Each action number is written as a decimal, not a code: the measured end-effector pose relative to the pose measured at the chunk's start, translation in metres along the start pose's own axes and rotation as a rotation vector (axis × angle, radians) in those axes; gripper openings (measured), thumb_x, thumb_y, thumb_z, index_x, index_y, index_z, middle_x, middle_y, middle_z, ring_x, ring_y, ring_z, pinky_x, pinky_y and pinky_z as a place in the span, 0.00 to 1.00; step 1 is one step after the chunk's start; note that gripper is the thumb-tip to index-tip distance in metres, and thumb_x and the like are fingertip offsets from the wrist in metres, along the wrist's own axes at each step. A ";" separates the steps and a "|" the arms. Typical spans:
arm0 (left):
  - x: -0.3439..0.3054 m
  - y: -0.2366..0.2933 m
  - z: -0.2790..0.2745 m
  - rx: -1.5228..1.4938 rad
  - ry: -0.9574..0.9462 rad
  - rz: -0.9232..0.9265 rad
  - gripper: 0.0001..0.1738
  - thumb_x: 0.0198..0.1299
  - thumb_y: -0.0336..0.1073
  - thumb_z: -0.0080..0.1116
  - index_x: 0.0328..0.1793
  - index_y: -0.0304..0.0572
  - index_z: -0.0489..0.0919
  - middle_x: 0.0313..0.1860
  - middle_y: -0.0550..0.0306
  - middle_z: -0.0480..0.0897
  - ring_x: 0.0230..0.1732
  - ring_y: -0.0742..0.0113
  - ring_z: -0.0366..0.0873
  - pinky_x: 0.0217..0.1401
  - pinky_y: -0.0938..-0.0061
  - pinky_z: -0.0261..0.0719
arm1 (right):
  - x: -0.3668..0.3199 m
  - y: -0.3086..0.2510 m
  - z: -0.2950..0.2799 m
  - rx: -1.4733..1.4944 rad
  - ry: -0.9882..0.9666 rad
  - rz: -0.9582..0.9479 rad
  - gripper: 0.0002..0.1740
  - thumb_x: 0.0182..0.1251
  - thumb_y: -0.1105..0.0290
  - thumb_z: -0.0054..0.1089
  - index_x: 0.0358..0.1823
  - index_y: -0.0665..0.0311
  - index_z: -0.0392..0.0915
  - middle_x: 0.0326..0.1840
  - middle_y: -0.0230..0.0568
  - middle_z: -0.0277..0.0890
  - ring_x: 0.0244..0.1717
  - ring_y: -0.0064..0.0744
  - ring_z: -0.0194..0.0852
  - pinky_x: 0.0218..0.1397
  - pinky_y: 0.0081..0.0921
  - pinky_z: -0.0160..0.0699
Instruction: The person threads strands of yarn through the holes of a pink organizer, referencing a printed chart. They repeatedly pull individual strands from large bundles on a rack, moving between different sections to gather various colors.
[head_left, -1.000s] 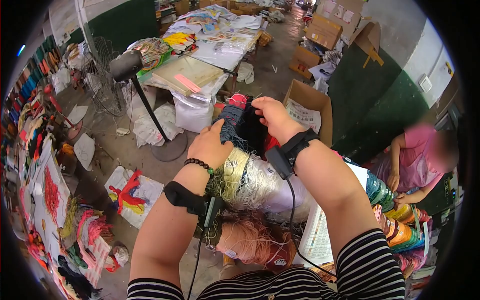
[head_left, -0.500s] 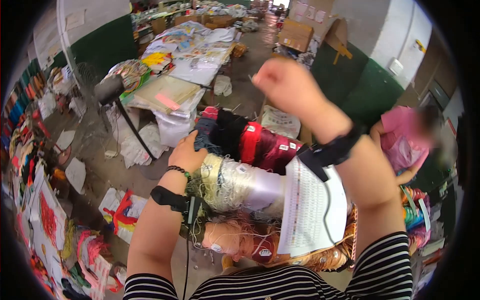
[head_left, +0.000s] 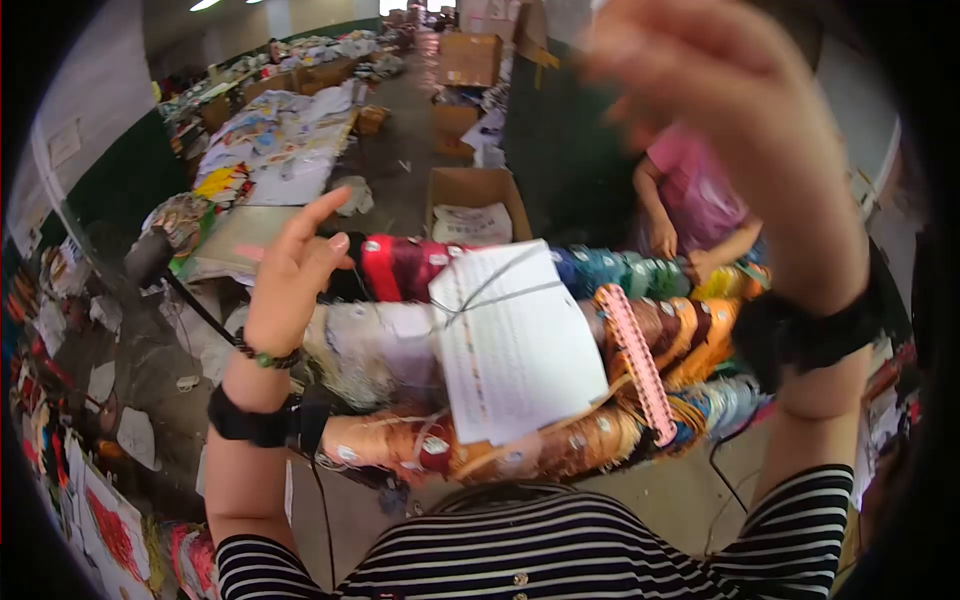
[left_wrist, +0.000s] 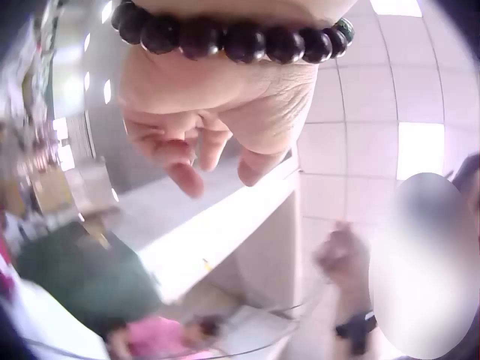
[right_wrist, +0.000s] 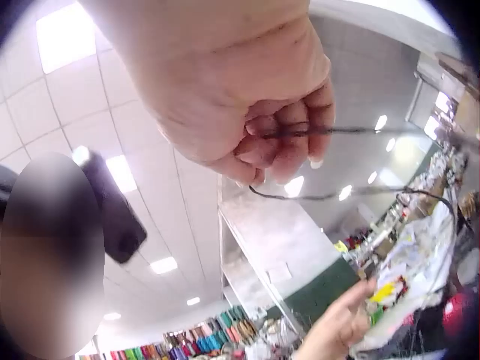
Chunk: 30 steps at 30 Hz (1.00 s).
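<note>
Dark thread (right_wrist: 337, 131) runs from the curled fingers of my right hand (right_wrist: 262, 120), seen in the right wrist view. In the head view that hand (head_left: 720, 90) is raised high at the right and blurred. My left hand (head_left: 285, 285) is lifted beside the left end of the wound yarn bundles (head_left: 375, 340), index finger extended and thumb apart. Nothing shows between the thumb and fingers of the left hand (left_wrist: 202, 127) in the left wrist view. Dark strands (head_left: 500, 295) lie across a printed sheet (head_left: 520, 370) on the bundles.
A braided pink strip (head_left: 640, 365) crosses the bundles at the right. Behind them are an open carton (head_left: 475, 190) and a person in pink (head_left: 690, 190). A cluttered table (head_left: 270, 150) and a dark-headed stand (head_left: 150, 258) are at the left.
My right hand has moved up and away from the bundle's left end, drawing out dark thread. My left hand has lifted off the bundle. The head view has swung right.
</note>
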<state>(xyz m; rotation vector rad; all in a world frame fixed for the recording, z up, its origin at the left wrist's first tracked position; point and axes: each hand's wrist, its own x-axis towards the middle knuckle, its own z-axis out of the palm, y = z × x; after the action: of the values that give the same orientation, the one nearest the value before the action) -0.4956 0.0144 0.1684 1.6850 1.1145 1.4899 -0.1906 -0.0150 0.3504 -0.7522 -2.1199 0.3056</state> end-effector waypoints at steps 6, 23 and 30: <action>-0.058 0.083 0.129 -0.350 -0.589 -0.046 0.28 0.66 0.47 0.57 0.62 0.29 0.73 0.37 0.55 0.81 0.26 0.80 0.72 0.27 0.86 0.65 | -0.072 0.040 0.005 0.160 -0.319 0.166 0.11 0.67 0.66 0.60 0.35 0.68 0.80 0.25 0.29 0.75 0.27 0.15 0.70 0.31 0.17 0.71; -0.122 -0.002 0.344 -0.225 -0.443 -0.471 0.12 0.71 0.36 0.52 0.51 0.35 0.80 0.41 0.61 0.84 0.36 0.78 0.80 0.34 0.86 0.75 | -0.277 0.192 -0.275 0.521 0.363 0.327 0.14 0.70 0.62 0.57 0.48 0.64 0.74 0.25 0.26 0.64 0.25 0.17 0.57 0.27 0.18 0.57; -0.136 -0.038 0.376 -0.333 -0.248 -0.717 0.13 0.71 0.36 0.52 0.54 0.36 0.78 0.46 0.60 0.82 0.44 0.76 0.80 0.40 0.85 0.76 | -0.318 0.223 -0.295 -0.285 0.824 0.334 0.10 0.67 0.70 0.62 0.45 0.67 0.83 0.43 0.37 0.82 0.47 0.21 0.77 0.50 0.17 0.74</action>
<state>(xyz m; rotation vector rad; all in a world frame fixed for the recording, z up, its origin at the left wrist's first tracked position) -0.1340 -0.0597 0.0087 1.0402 1.0970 0.9132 0.2793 -0.0475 0.2246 -1.1595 -1.2637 -0.1333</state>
